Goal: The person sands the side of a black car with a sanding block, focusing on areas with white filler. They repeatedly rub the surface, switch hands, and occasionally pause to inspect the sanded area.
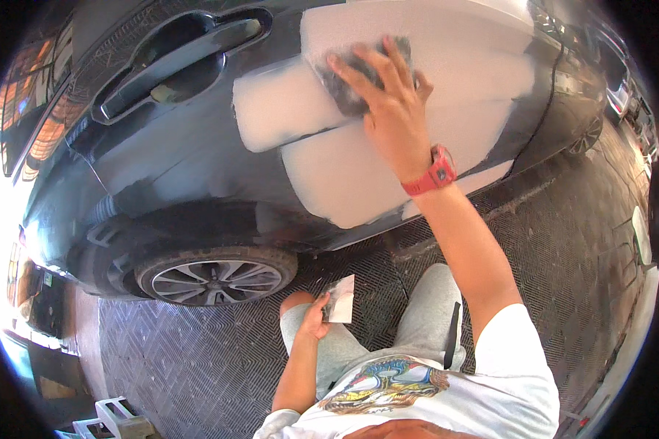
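A dark car's side panel carries a broad, pale, matte patch (344,175) with uneven edges. Against its upper part my right hand (399,121) presses a dark grey sanding pad (342,91), its fingers spread across the pad and gripping its edges. Low down, near my knee, my left hand (314,320) pinches a small rectangular sheet (341,301), whitish with grey smudges. That sheet is apart from the car. Part of the pad is hidden under my right fingers.
A door handle (187,64) juts out at the upper left. Below the panel sits a wheel (216,282) with a spoked rim. The floor (198,358) has ridged dark tiles. At the lower left stands a pale plastic stool-like object (117,418).
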{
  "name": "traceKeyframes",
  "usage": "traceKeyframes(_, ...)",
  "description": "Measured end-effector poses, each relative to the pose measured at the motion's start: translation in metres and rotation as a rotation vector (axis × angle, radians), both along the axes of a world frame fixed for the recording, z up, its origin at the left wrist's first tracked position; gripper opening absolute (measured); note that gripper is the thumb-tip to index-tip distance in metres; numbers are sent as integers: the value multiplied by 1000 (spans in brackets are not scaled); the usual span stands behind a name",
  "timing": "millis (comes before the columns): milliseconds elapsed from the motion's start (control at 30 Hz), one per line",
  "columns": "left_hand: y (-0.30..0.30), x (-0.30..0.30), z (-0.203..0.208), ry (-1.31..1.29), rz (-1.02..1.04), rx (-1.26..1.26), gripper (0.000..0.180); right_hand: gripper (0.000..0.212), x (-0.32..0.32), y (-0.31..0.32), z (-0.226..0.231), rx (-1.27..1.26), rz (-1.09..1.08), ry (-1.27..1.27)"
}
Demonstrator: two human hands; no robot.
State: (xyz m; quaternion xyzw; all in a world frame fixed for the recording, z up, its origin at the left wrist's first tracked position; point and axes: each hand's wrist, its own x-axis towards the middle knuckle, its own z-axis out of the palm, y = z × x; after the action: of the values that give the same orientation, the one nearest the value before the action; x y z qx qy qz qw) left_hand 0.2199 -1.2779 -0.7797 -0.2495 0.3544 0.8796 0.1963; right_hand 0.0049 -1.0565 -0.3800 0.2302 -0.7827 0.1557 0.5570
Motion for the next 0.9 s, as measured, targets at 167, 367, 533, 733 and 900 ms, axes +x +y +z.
traceKeyframes(167, 0, -1, -1, 8, -13, -27, 40, 78, 46, 21, 12, 69, 28, -202)
traceKeyframes(367, 3, 2, -1, 46, -6, -27, 41, 76, 26, 27, 54, -96, 46, 76)
traceKeyframes(533, 2, 3, -9, 57, 3, -15, 43, 71, 21, 8, 61, -108, 53, 41)
traceKeyframes(733, 3, 1, -7, 44, -15, -27, 41, 67, 27, -9, 18, 40, -57, -30)
traceKeyframes(900, 1, 2, -7, 33, -32, -28, 39, 68, 52, 29, 21, 176, -16, -261)
